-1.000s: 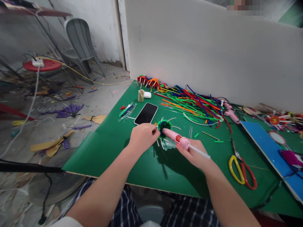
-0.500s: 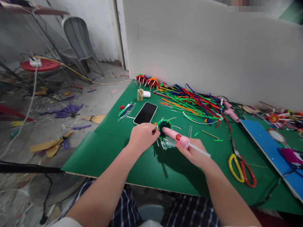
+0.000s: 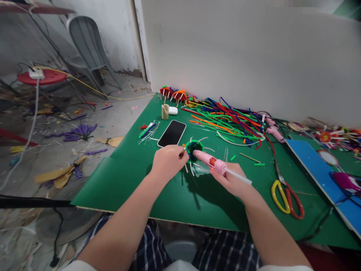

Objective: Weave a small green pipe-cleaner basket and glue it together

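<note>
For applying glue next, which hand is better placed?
Probably the right hand: it holds the pink glue gun, pointed at the green piece, while the left hand seems to steady that piece by its edge.

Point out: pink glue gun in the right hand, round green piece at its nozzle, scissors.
Pink glue gun [image 3: 207, 158]: head view, on the barrel.
Round green piece [image 3: 193, 147]: head view, on its dark inner part.
Scissors [image 3: 281, 179]: head view, on the metal just above the handles.

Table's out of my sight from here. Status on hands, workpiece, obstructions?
Right hand gripping pink glue gun, nozzle at round green piece. Left hand pinching its edge. Possible obstacle: phone, just beyond left hand.
</note>
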Demonstrator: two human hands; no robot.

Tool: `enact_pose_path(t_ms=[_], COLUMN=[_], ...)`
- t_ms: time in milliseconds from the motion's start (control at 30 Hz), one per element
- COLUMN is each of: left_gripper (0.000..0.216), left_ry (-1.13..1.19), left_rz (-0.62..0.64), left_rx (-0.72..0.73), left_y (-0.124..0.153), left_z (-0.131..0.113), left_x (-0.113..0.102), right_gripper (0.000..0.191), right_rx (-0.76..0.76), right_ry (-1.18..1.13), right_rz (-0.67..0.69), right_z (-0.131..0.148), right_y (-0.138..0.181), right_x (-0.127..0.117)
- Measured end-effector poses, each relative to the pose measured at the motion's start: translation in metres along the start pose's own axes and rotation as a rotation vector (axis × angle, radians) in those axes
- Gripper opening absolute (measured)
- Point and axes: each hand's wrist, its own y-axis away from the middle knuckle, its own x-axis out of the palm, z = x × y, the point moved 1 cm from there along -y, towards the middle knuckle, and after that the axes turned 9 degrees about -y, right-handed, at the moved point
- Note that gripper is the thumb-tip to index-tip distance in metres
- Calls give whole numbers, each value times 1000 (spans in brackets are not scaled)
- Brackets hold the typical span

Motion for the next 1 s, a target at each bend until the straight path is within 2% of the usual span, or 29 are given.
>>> enact_pose_path(t_ms=[333,1000], left_gripper=[31,29], left_ry=[13,8], left_rz=[18,34], left_rx=[0,32], left_y=[0,1], left_z=[0,0], left_x=[-2,-1], right_gripper=[32,32], right_rx=[6,-14], right_ry=[-56,-16], right_rz=[56,-32], right_z=[6,-1], right_y=[-1,0], right_x=[-5,1])
